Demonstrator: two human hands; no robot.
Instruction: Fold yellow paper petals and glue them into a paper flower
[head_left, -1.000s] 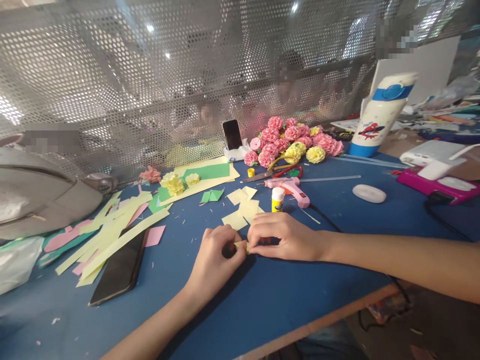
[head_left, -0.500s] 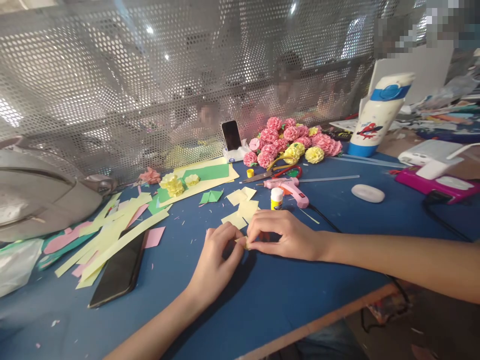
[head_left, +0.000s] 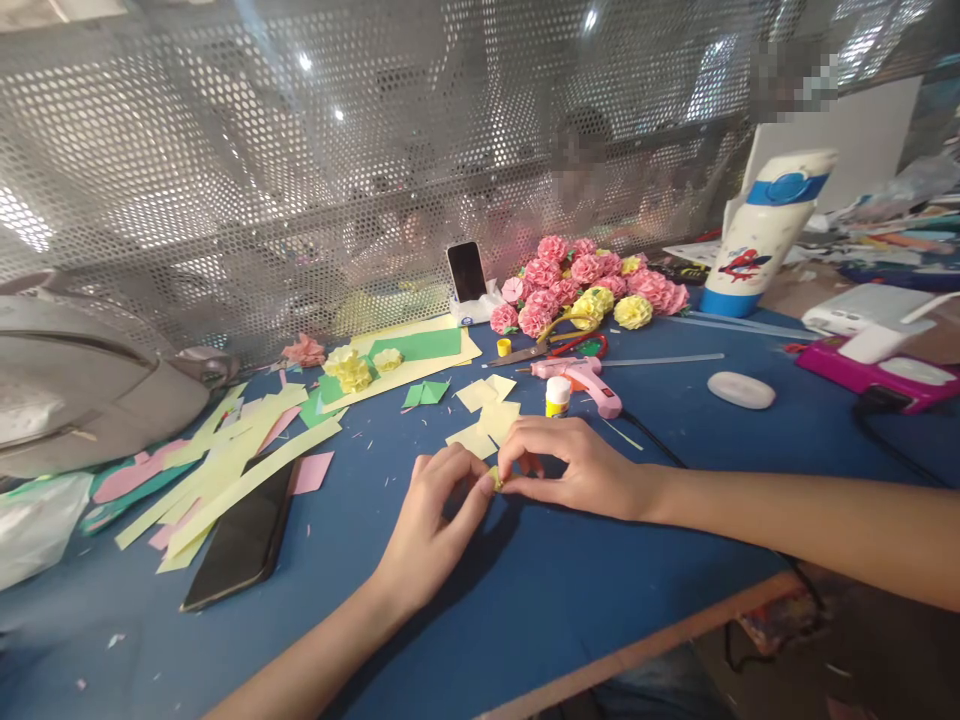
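Observation:
My left hand (head_left: 431, 520) and my right hand (head_left: 570, 465) meet over the blue table (head_left: 525, 600), both pinching a small folded yellow paper piece (head_left: 495, 479) between fingertips. Just behind the hands lie several loose pale yellow paper squares (head_left: 487, 410). A small glue bottle (head_left: 556, 396) with a white cap stands beyond my right hand, beside a pink glue gun (head_left: 581, 375).
A black phone (head_left: 240, 540) lies to the left on yellow paper strips (head_left: 225, 470). Pink and yellow paper flowers (head_left: 585, 285) are heaped at the back, with scissors (head_left: 547, 345) in front. A white bottle (head_left: 761, 235) stands at right, a perforated metal screen (head_left: 300, 180) behind.
The hands stayed pinched on the yellow paper piece, shifting slightly as the fingers worked it. The view moved a little; nothing else on the table changed.

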